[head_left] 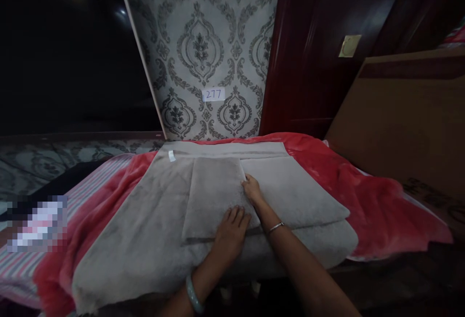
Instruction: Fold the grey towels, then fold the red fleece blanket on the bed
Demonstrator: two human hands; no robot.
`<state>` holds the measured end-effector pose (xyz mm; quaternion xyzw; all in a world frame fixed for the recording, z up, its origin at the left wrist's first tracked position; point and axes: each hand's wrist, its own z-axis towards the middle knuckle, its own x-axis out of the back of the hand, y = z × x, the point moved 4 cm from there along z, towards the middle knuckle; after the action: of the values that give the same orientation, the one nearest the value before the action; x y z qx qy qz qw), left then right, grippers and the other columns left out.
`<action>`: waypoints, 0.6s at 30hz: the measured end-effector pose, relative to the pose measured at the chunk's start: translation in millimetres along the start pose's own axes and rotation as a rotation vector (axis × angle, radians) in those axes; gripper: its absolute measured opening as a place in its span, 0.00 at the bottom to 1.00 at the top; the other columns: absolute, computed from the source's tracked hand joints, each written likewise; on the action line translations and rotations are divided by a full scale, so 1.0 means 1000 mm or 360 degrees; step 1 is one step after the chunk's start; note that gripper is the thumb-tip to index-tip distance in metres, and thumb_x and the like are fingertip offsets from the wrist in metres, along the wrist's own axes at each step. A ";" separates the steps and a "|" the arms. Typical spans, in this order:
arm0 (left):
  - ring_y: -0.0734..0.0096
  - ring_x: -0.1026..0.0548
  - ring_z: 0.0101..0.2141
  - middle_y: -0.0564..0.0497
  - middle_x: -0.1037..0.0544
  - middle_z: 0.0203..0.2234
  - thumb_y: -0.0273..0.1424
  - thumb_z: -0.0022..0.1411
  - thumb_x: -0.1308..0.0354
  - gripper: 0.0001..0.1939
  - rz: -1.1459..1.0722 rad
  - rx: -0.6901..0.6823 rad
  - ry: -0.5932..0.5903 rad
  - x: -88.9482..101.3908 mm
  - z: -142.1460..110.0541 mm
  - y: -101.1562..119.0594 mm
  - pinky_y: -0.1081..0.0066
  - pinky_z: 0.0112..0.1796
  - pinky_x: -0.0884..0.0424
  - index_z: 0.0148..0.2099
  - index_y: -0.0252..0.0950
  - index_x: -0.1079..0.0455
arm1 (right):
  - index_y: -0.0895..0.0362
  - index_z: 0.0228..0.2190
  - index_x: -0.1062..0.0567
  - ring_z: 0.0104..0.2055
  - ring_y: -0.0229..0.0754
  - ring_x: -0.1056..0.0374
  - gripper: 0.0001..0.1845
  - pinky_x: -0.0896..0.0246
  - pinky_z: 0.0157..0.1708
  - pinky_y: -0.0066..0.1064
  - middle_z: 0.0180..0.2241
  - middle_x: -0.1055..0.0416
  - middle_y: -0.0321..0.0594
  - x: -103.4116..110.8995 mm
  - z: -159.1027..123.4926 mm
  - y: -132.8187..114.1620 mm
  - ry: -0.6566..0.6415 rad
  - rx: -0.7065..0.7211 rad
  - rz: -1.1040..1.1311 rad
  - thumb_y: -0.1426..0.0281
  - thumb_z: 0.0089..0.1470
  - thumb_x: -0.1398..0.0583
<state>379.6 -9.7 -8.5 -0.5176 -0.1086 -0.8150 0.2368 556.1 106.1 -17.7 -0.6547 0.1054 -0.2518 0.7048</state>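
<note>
A grey plush blanket (145, 220) lies spread out in front of me, with part of it folded over into a smaller rectangular panel (214, 186) near the middle. My left hand (232, 227) rests on the near right part of that panel, palm down and fingers spread. At the panel's right edge, my right hand (252, 188) has its fingers curled on the fabric, thumb and fingers gripping the edge. Right of it lies another folded layer (286, 186). A small white tag (172, 155) shows near the blanket's far left corner.
Beneath lies a red blanket (334, 176) over a striped cloth (98, 181). A large cardboard box (407, 123) leans at the right. Behind stand a patterned wall (199, 31) with a paper marked 277 (213, 94), and a dark screen (72, 55) at the left.
</note>
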 end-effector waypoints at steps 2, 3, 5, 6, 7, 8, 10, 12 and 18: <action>0.54 0.32 0.63 0.39 0.28 0.61 0.20 0.65 0.54 0.26 0.0008 -0.0023 -0.0053 0.001 0.000 0.002 0.51 0.60 0.33 0.63 0.34 0.33 | 0.59 0.44 0.22 0.39 0.45 0.26 0.23 0.31 0.43 0.35 0.37 0.20 0.42 0.001 0.001 0.001 0.0015 0.0003 -0.0050 0.70 0.44 0.44; 0.54 0.33 0.63 0.38 0.29 0.62 0.20 0.65 0.54 0.26 0.0011 -0.0029 -0.0077 0.001 0.000 0.003 0.50 0.61 0.34 0.63 0.33 0.34 | 0.59 0.44 0.22 0.39 0.45 0.26 0.23 0.31 0.44 0.35 0.38 0.20 0.42 0.002 0.001 0.001 0.0015 0.0003 -0.0069 0.70 0.45 0.44; 0.53 0.33 0.63 0.37 0.30 0.62 0.20 0.66 0.55 0.25 0.0008 -0.0016 -0.0116 0.002 0.001 0.005 0.50 0.61 0.34 0.63 0.32 0.34 | 0.58 0.45 0.22 0.41 0.45 0.26 0.23 0.32 0.45 0.34 0.39 0.21 0.42 0.003 0.001 0.003 0.0008 -0.0003 -0.0105 0.70 0.46 0.44; 0.52 0.34 0.63 0.36 0.30 0.62 0.20 0.66 0.55 0.25 -0.0004 -0.0002 -0.0134 0.004 0.002 0.006 0.49 0.61 0.35 0.63 0.32 0.34 | 0.58 0.46 0.22 0.41 0.45 0.26 0.23 0.32 0.45 0.34 0.40 0.21 0.42 0.003 0.001 0.003 0.0001 -0.0008 -0.0123 0.70 0.47 0.44; 0.51 0.34 0.64 0.36 0.30 0.62 0.20 0.66 0.55 0.25 -0.0027 0.0012 -0.0154 0.005 0.002 0.007 0.49 0.61 0.35 0.63 0.31 0.34 | 0.58 0.46 0.23 0.41 0.44 0.26 0.23 0.31 0.44 0.34 0.40 0.21 0.42 0.003 0.001 0.004 -0.0007 -0.0014 -0.0140 0.70 0.47 0.44; 0.51 0.34 0.64 0.35 0.31 0.62 0.21 0.67 0.55 0.25 -0.0064 0.0022 -0.0173 0.008 0.003 0.008 0.48 0.61 0.35 0.63 0.31 0.34 | 0.59 0.47 0.23 0.41 0.44 0.26 0.23 0.31 0.44 0.33 0.41 0.21 0.42 0.003 0.001 0.004 -0.0018 -0.0019 -0.0158 0.69 0.48 0.44; 0.53 0.34 0.64 0.36 0.31 0.63 0.24 0.68 0.53 0.23 -0.0190 0.0011 -0.0205 0.017 0.002 0.007 0.49 0.62 0.36 0.63 0.32 0.34 | 0.59 0.47 0.23 0.40 0.43 0.26 0.23 0.31 0.42 0.32 0.41 0.21 0.42 0.004 0.001 0.003 -0.0043 -0.0026 -0.0198 0.69 0.50 0.44; 0.58 0.32 0.62 0.40 0.28 0.61 0.27 0.70 0.52 0.21 -0.0346 -0.0012 -0.0215 0.030 0.000 0.000 0.51 0.63 0.37 0.63 0.36 0.33 | 0.58 0.47 0.23 0.39 0.43 0.26 0.22 0.31 0.41 0.31 0.39 0.20 0.41 0.007 0.000 0.002 -0.0064 -0.0025 -0.0252 0.69 0.51 0.44; 0.56 0.30 0.61 0.41 0.26 0.59 0.29 0.71 0.55 0.21 -0.0194 0.0441 -0.0062 0.076 -0.018 -0.065 0.48 0.63 0.39 0.62 0.37 0.31 | 0.57 0.46 0.22 0.36 0.43 0.27 0.20 0.32 0.39 0.31 0.34 0.21 0.39 0.021 -0.006 -0.001 -0.0037 0.0003 -0.0454 0.68 0.51 0.40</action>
<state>306.3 18.4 56.5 -0.4882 -0.2557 -0.7949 0.2537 571.0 90.1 -13.9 -0.6652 0.0029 -0.3420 0.6637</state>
